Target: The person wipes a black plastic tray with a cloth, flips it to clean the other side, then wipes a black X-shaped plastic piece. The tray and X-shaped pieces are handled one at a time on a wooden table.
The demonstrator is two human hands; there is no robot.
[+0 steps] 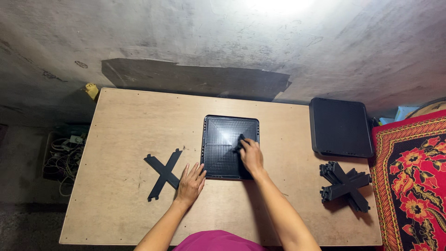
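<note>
A black square plastic tray [223, 135] with a ribbed inside lies in the middle of a wooden table [125, 125]. My right hand [252, 155] rests on the tray's right half, fingers closed around a small dark piece [240, 141] that I cannot identify. Flat on the tabletop, my left hand [191, 182] has its fingers spread, the tips touching the tray's lower left edge. A black X-shaped flat part [163, 173] lies just left of that hand.
A stack of black square trays [340, 127] sits at the table's far right edge. Below the stack lies a pile of black X-shaped parts [344, 185]. A red patterned cloth [413, 181] is at the right. Tangled cables [62, 153] lie on the floor to the left.
</note>
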